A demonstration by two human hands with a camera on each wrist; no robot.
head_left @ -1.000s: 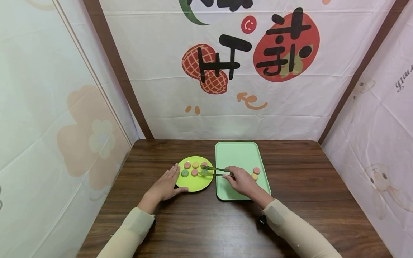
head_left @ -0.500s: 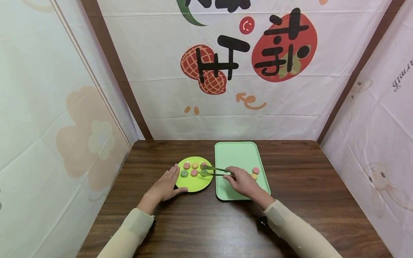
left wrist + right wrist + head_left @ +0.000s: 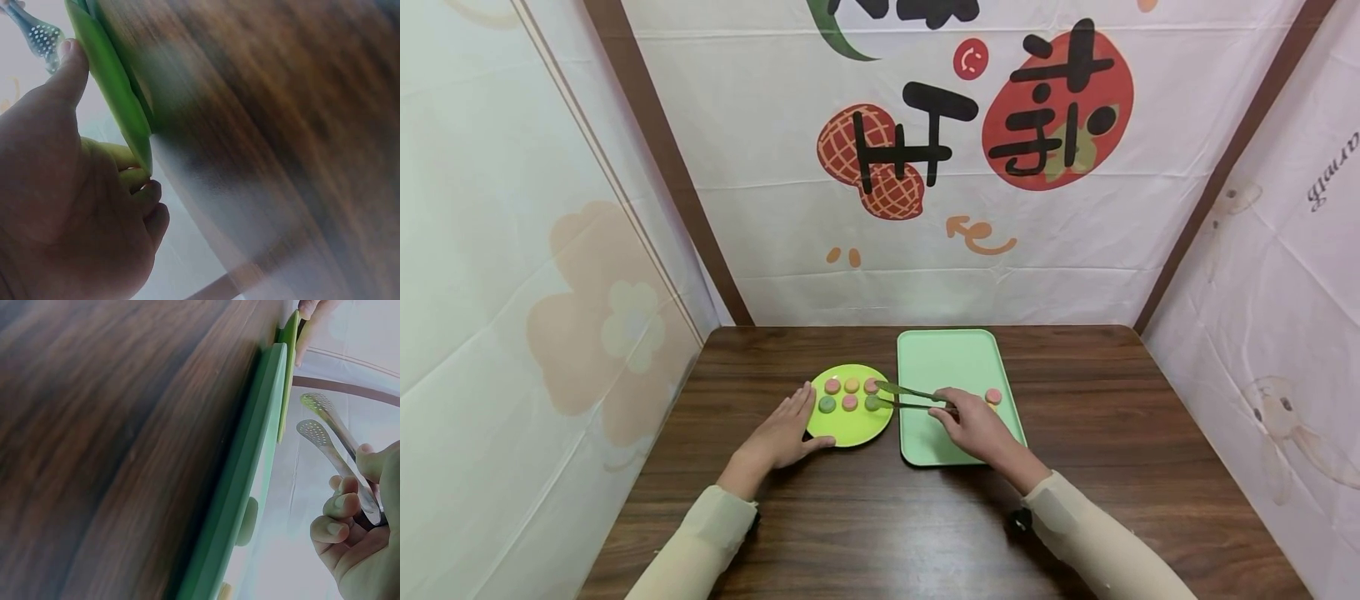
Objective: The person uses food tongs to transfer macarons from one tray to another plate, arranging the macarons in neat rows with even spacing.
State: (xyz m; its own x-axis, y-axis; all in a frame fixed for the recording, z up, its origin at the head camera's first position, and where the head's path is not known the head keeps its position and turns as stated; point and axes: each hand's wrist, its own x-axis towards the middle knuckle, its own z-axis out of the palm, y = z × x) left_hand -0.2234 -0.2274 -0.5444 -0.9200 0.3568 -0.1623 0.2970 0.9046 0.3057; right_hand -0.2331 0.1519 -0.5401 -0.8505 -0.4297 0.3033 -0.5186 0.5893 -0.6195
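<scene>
My left hand (image 3: 786,429) rests at the left rim of a lime-green plate (image 3: 850,433), its fingers straight along the edge and the thumb at the near side. On the plate sit two rows of macarons: a pink one (image 3: 832,386), a yellow one (image 3: 852,385) and another pink one (image 3: 871,386) behind; a green one (image 3: 827,404), a pink one (image 3: 849,402) and a green one (image 3: 872,403) in front. My right hand (image 3: 977,425) grips metal tongs (image 3: 340,447), whose perforated ends stand apart with nothing between them, over the plate's right edge.
A mint-green tray (image 3: 947,354) lies right of the plate. Near its right side are a pink macaron (image 3: 993,396) and a yellow one, mostly hidden by the right hand. The brown wooden table (image 3: 880,525) is bordered by printed cloth walls (image 3: 760,283).
The tongs and right hand have moved slightly right, so the tips have drawn back from over the right-hand macarons. All the macarons keep their places. The left hand stays at the plate.
</scene>
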